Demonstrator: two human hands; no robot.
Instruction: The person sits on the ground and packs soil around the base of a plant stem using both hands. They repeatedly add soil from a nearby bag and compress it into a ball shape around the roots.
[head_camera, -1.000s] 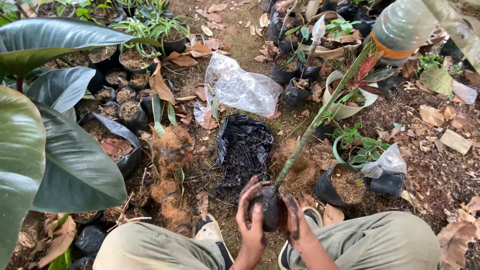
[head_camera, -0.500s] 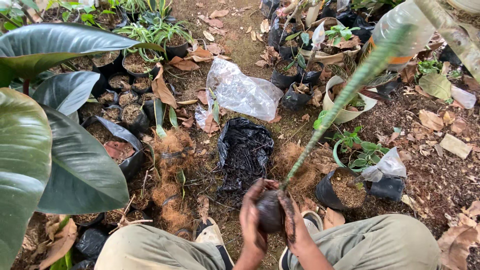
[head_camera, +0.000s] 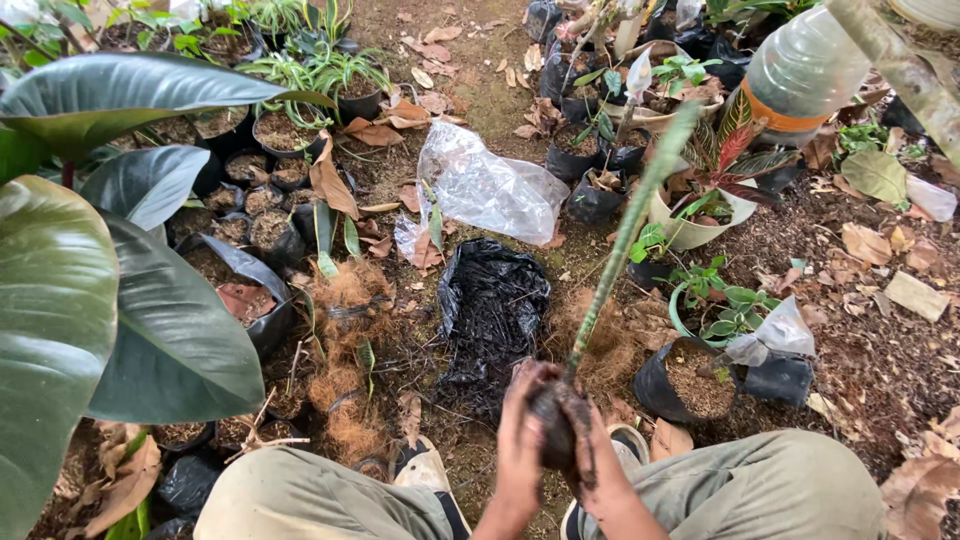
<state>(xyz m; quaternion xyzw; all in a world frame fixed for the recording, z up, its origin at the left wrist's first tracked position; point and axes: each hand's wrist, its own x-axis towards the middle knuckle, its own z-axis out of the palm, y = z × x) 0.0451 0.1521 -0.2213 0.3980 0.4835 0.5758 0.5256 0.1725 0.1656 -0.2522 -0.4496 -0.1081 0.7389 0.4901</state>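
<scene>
Squatting figure, both hands low between the knees: left hand (head_camera: 520, 440) and right hand (head_camera: 600, 470) cupped together, fingers grasping a dark root ball (head_camera: 556, 420), its green stem (head_camera: 625, 240) slanting away. Just beyond on the ground, crumpled black bag (head_camera: 495, 300); farther, clear plastic bag (head_camera: 490, 190).

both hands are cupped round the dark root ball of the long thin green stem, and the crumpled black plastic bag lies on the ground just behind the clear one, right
Not quite. In the head view the crumpled black plastic bag lies nearer than the clear plastic bag, not behind it. Both hands, left and right, do cup the dark root ball of the long thin green stem.
</scene>
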